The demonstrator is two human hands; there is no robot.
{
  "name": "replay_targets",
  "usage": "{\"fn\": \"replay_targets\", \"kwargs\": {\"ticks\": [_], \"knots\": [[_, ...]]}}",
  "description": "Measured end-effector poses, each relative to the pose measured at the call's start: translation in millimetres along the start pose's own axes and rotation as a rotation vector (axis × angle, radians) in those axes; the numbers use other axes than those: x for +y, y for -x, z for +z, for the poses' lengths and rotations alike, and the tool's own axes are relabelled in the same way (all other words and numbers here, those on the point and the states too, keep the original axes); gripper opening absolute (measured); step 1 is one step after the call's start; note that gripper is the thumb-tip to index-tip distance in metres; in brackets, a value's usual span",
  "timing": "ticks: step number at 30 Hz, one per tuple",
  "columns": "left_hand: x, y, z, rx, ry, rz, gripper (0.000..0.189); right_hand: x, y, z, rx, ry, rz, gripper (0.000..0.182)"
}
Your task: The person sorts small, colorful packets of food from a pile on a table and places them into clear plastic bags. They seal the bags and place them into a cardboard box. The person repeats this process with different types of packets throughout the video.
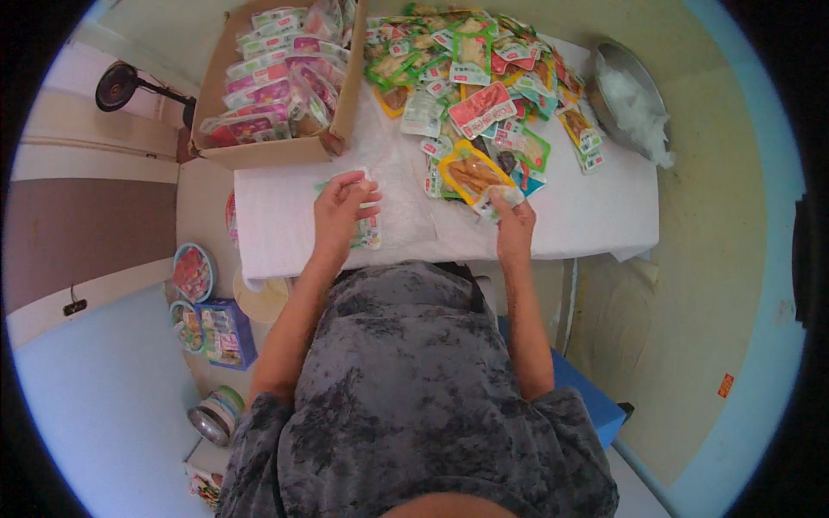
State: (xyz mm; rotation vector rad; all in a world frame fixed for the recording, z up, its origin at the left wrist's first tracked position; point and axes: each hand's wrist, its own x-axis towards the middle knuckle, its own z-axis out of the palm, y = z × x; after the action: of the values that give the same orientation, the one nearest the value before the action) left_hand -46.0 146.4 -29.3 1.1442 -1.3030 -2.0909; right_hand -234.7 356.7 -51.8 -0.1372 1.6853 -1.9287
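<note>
My right hand (516, 223) grips the lower corner of a yellow-edged food packet (478, 173) with brown strips showing through its clear window. That packet is tilted at the near edge of a heap of small sealed food packets (473, 55), mostly green, red and yellow. My left hand (343, 206) has its fingers curled and spread apart, with nothing seen between them. Beneath it lies a white packet with green print (371, 232), partly hidden by the hand; whether they touch I cannot tell.
A cardboard box (272, 153) holding rows of filled clear bags stands at the table's back left. At the right edge a metal bowl (631, 97) contains white plastic film. White cloth (583, 223) covers the table. Basins (194, 272) and a blue crate (227, 333) sit lower left.
</note>
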Motion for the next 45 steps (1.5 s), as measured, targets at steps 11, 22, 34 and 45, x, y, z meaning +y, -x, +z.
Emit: {"fn": "replay_targets", "kwargs": {"ticks": [11, 22, 34, 45], "knots": [[-51, 9, 17, -0.13, -0.6, 0.069, 0.039, 52, 8, 4, -0.351, 0.061, 0.236, 0.029], [-46, 21, 28, -0.112, -0.725, 0.394, 0.028, 40, 2, 22, -0.561, 0.35, 0.097, 0.033], [-32, 26, 45, -0.169, -0.559, 0.326, 0.037, 100, -40, 83, -0.86, 0.162, 0.477, 0.015], [-36, 26, 39, -0.159, -0.551, 0.391, 0.034, 128, -57, 155, -0.929, 0.13, 0.231, 0.046]]}}
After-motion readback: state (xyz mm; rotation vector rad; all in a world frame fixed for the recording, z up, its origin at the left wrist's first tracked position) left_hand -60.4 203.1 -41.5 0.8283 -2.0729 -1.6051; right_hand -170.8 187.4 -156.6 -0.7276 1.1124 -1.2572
